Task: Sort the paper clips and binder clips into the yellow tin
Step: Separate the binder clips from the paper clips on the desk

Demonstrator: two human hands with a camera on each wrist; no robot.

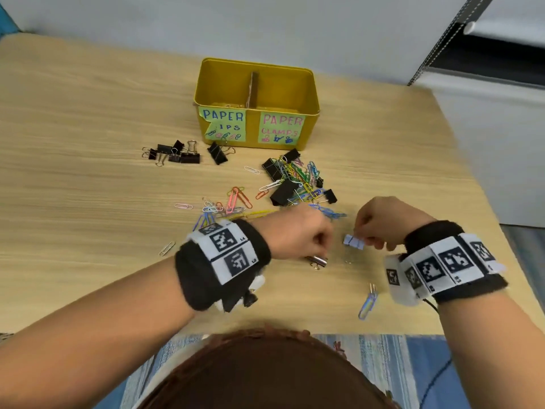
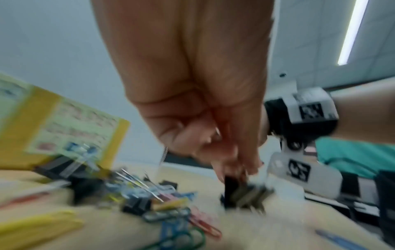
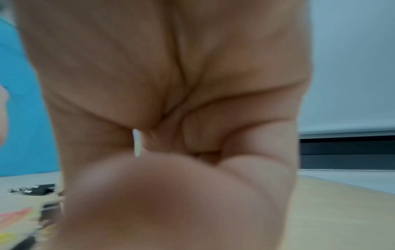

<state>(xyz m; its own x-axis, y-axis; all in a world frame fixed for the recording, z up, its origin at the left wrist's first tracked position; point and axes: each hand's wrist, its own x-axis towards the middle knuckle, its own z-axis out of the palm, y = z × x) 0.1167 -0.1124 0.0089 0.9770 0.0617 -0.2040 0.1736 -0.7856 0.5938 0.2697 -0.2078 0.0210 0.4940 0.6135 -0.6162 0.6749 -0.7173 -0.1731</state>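
Observation:
The yellow tin (image 1: 306,93) stands at the back of the table, split by a divider, with a "paper clips" label on the left and a "paper clamps" label on the right. My left hand (image 1: 320,249) pinches a black binder clip (image 2: 229,187) with silver handles (image 1: 317,260) just above the table. To its right, my right hand (image 1: 367,239) pinches a small pale blue binder clip (image 1: 353,242). In the right wrist view curled fingers (image 3: 171,194) fill the frame and hide the clip. The left wrist view is blurred.
A mixed pile of coloured paper clips and black binder clips (image 1: 295,180) lies in front of the tin. Several black binder clips (image 1: 174,154) sit to the left. Loose paper clips (image 1: 233,202) are scattered nearby, with single ones at the left (image 1: 166,248) and the near right (image 1: 367,305).

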